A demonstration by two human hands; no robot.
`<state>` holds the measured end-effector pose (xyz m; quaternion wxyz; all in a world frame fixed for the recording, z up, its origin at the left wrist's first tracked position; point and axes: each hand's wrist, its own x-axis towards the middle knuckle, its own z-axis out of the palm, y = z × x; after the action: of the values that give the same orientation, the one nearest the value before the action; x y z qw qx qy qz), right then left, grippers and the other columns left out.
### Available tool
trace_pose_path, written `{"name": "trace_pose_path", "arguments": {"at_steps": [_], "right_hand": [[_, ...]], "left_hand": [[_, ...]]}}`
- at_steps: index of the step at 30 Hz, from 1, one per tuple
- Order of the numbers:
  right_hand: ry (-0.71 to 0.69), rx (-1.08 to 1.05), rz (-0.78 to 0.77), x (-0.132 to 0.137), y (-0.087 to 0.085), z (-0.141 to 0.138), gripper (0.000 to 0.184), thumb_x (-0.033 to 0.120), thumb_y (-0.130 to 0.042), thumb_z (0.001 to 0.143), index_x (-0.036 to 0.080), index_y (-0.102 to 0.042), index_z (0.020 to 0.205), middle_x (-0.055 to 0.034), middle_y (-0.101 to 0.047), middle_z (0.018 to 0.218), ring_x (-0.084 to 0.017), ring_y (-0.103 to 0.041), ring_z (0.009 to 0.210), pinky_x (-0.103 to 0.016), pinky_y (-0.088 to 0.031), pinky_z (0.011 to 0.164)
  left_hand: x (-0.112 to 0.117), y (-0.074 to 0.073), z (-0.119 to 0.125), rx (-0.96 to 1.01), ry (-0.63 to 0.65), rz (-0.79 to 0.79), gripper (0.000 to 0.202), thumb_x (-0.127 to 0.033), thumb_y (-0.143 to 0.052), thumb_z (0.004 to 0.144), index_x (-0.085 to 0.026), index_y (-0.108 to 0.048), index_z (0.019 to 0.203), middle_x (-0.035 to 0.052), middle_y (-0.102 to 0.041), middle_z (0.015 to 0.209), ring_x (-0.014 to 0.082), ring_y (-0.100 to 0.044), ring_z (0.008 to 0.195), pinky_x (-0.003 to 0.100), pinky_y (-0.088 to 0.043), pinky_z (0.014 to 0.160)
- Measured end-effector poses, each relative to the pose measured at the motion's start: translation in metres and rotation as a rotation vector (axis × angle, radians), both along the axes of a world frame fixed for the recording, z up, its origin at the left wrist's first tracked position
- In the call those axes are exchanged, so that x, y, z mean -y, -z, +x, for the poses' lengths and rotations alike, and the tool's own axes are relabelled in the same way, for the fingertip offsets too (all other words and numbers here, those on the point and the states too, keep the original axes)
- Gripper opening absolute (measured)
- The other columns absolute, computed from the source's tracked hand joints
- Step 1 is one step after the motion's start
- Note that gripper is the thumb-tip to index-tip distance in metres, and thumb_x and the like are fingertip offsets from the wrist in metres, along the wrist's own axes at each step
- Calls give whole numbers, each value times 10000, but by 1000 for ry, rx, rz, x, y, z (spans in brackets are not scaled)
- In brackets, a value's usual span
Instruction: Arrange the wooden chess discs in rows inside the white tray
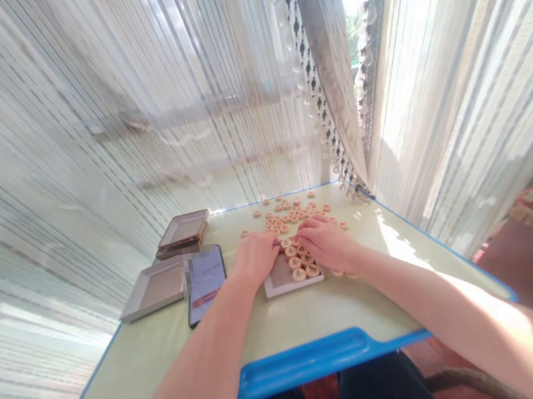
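A shallow grey-white box [278,287] sits in front of me on the table, with two columns of Chinese chess pieces [295,262] along its right part, dark characters facing up. My left hand [256,254] is closed over the box's far left side, its fingertips beside the farthest piece in the left column. Over the far right of the box, my right hand [324,239] has its fingers bent together at the end of the right column. They seem to grip a piece there, mostly hidden by the fingers. Many loose Chinese chess pieces [294,218] with reddish characters lie beyond both hands.
On the left lie a phone [207,280], an open grey box [144,293] and a stacked brown-edged box [183,229]. The pale table [277,329] has a raised blue edge [302,361]. String curtains [210,100] hang behind it. A few pieces lie under my right wrist.
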<state>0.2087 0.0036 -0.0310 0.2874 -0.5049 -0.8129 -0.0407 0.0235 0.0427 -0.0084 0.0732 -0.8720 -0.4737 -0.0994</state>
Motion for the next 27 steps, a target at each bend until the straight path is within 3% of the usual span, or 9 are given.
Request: {"name": "trace_pose_path", "arguments": {"at_steps": [15,27], "right_hand": [[134,-70,-34,-3,-2,5,268,200,-418,886,207,-686,898,-55,-637,955,-200,-488,985,-331,-352,900],[290,-71,-100,-7,-2,12,291,135,-411,837,192,-684,925,-70,-638,1015,-204,-502,1039,-318,-362,919]], "left_hand": [[-2,4,-2,45,8,22,189,-328,-510,841,-209,-657,826,48,-691,864,196,-607,794,281,-427,680],[-1,4,-2,57,7,4,213,-313,-481,854,-200,-661,840,48,-683,879,189,-589,833,280,-429,740]]}}
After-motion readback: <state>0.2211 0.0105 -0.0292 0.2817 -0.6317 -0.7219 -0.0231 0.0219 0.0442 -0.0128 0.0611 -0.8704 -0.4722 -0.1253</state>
